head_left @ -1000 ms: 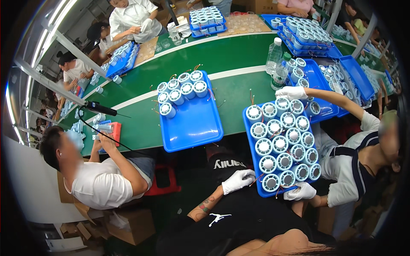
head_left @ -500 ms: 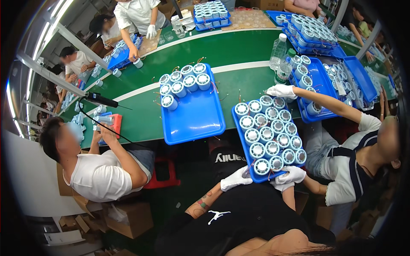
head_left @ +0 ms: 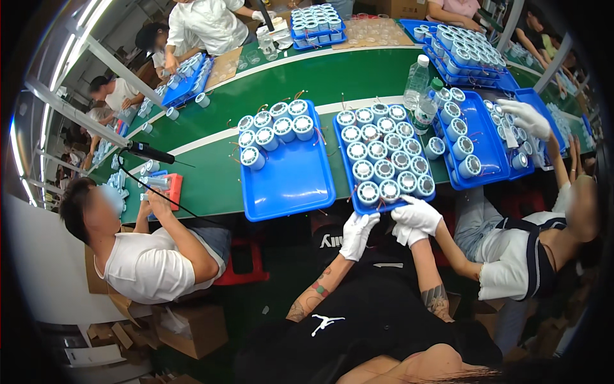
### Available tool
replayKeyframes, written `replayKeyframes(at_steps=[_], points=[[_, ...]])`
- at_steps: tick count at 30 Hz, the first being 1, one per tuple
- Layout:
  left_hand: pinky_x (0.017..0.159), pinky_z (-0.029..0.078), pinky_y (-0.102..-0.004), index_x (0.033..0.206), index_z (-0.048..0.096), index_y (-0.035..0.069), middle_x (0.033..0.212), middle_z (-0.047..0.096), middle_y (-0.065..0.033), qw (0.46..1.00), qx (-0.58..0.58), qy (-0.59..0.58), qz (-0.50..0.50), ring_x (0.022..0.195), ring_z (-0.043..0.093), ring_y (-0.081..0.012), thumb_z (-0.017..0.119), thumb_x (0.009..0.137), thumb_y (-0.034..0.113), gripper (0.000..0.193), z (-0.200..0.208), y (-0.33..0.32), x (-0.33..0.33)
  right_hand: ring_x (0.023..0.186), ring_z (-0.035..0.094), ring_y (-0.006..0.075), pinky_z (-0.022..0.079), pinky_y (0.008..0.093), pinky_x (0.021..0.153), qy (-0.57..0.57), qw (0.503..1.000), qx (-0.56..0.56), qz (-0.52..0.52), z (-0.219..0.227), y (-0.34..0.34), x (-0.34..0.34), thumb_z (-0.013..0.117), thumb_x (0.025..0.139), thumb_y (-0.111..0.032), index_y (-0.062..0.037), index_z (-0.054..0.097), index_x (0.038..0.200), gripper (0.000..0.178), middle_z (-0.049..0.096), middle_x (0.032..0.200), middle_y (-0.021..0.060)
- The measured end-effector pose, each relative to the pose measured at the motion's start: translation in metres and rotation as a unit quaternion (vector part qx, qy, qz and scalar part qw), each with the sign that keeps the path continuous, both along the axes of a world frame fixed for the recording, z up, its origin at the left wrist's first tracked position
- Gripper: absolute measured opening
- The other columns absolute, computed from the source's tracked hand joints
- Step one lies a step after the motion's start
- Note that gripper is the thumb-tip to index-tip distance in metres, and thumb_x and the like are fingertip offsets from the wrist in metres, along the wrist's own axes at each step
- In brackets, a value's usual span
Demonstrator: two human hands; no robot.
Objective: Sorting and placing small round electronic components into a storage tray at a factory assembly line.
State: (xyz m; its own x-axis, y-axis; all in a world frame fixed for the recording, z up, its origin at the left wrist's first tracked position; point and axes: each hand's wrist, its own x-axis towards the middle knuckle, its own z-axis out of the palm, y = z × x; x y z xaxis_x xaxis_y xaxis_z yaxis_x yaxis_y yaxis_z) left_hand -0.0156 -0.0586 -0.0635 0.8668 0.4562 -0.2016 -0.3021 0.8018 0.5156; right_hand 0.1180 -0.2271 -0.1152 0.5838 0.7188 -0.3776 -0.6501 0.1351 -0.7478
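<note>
Far off to the left hand's (head_left: pixel 357 235) left sits a half-empty blue tray (head_left: pixel 291 182) with ten round white parts. Both gloved hands grip the near edge of the full blue tray (head_left: pixel 385 155). Right hand (head_left: pixel 416 217) should keep it level, so no round parts (head_left: pixel 382 169) roll off.

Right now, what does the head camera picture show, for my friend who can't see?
Two white-gloved hands, left hand and right hand, grip the near edge of a blue tray full of round white parts on a green conveyor table, with workers seated around.
</note>
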Motion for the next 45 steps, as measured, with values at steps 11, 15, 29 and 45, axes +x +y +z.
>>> replayKeyframes(at_steps=[11,15,29,45], points=[[0.091,0.051,-0.0319,0.121,0.05,-0.004,0.114,0.061,-0.0195,0.994,-0.101,0.036,0.001,0.104,0.062,-0.0259,0.054,0.091,0.0,0.031,-0.03,-0.036,0.029,0.09,0.059,0.0177,0.05,0.0254,0.08,0.111,0.987,0.112,-0.022,0.01,-0.028,0.016,0.05,0.089,0.001,0.0087,0.053,0.12,0.033,0.054,0.121,0.0226],[0.085,0.051,-0.0294,0.123,0.05,-0.004,0.11,0.063,-0.017,0.994,-0.05,0.076,-0.064,0.099,0.064,-0.0236,0.055,0.09,0.002,0.033,-0.04,-0.045,0.021,0.091,0.06,0.0194,0.051,0.0269,0.081,0.143,0.977,0.154,-0.044,0.011,-0.044,0.006,0.049,0.09,0.002,0.0094,0.051,0.123,0.034,0.055,0.121,0.0221],[0.076,0.05,-0.0247,0.121,0.055,-0.002,0.101,0.066,-0.0137,0.971,0.109,0.165,-0.137,0.087,0.065,-0.019,0.055,0.09,0.007,0.032,-0.044,-0.044,-0.042,0.061,0.055,0.007,0.038,0.0126,0.041,-0.104,0.979,0.068,-0.161,0.154,-0.027,0.072,0.045,0.097,-0.009,-0.0048,0.046,0.13,0.033,0.061,0.11,0.0136],[0.076,0.051,-0.0241,0.12,0.055,-0.003,0.1,0.066,-0.0146,0.974,0.121,0.179,-0.061,0.086,0.066,-0.0207,0.055,0.089,0.006,0.032,-0.035,-0.04,-0.076,0.076,0.064,0.0222,0.051,0.0297,0.067,-0.671,0.712,-0.159,-0.133,0.203,0.078,0.261,0.052,0.091,-0.015,-0.004,0.064,0.105,0.022,0.068,0.094,0.011]])
